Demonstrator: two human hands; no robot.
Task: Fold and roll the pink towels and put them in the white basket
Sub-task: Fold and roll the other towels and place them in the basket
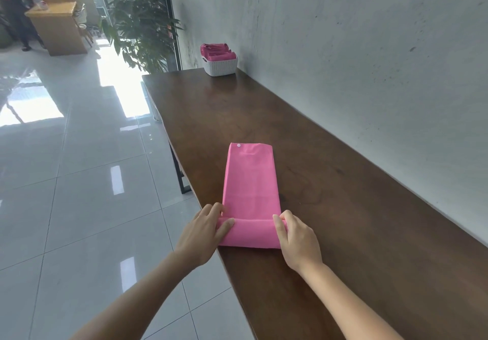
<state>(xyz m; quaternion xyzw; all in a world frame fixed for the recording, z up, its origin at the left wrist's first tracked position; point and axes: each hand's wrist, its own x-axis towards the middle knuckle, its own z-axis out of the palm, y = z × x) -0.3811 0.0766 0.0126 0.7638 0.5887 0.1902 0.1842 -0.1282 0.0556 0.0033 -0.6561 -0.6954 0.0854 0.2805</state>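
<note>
Both hands grip the rolled near end of a folded pink towel on the brown worktop: left hand at its left end, right hand at its right. Beyond the roll the towel lies flat. At the worktop's far end, against the wall, stands the white basket with rolled pink towels inside.

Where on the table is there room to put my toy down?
The long bare stretch of brown table between the white basket and the far end of the pink towel is free, and so is the strip between towel and wall. Near both hands it is crowded.
</note>
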